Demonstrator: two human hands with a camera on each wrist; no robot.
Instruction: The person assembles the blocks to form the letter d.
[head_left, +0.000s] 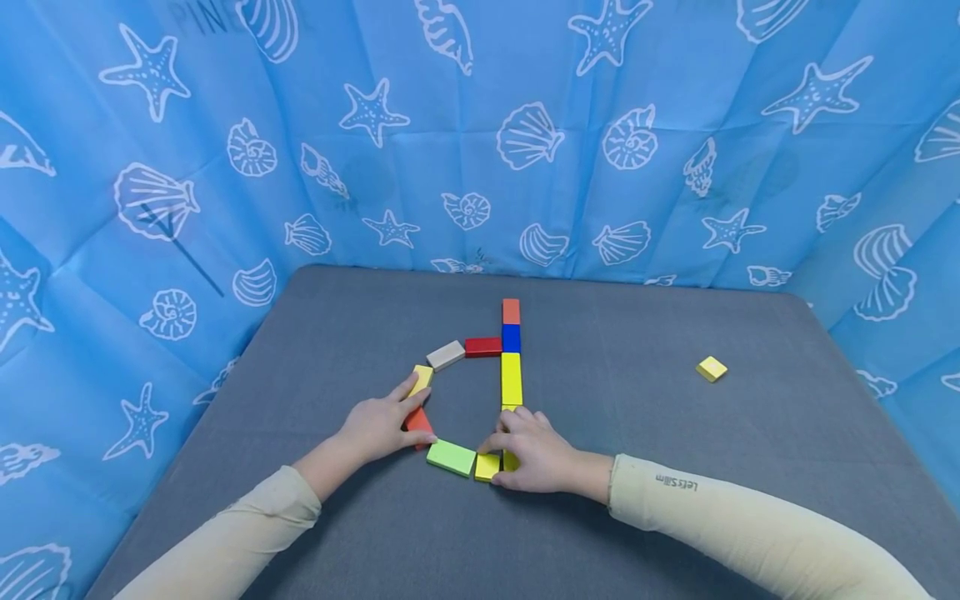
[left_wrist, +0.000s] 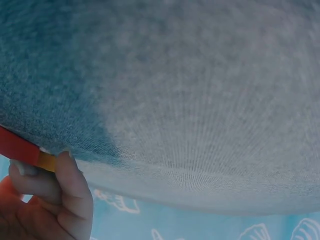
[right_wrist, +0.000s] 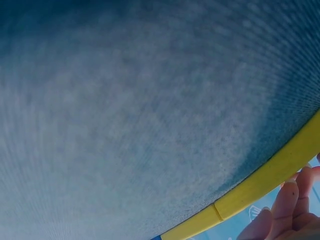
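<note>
Colored blocks lie end to end on the table in a rounded outline joined to a straight column. My left hand (head_left: 378, 425) is at the outline's left side, its fingers spread over a pale yellow block (head_left: 423, 377) and an orange-red block (head_left: 418, 423). Its thumb reaches the corner of a light green block (head_left: 451, 457). At the column's lower end is my right hand (head_left: 538, 450), with thumb and index finger at opposite edges of a small yellow block (head_left: 487, 467). Beneath that hand a long yellow block (right_wrist: 270, 175) is partly covered.
Up the column stand a yellow block (head_left: 512, 379), a blue block (head_left: 511, 338) and an orange block (head_left: 511, 311). A red block (head_left: 483, 347) and a whitish block (head_left: 446, 356) form the top curve. One yellow block (head_left: 712, 368) lies apart at right. A blue shell-print curtain (head_left: 450, 150) hangs behind the grey table (head_left: 622, 333).
</note>
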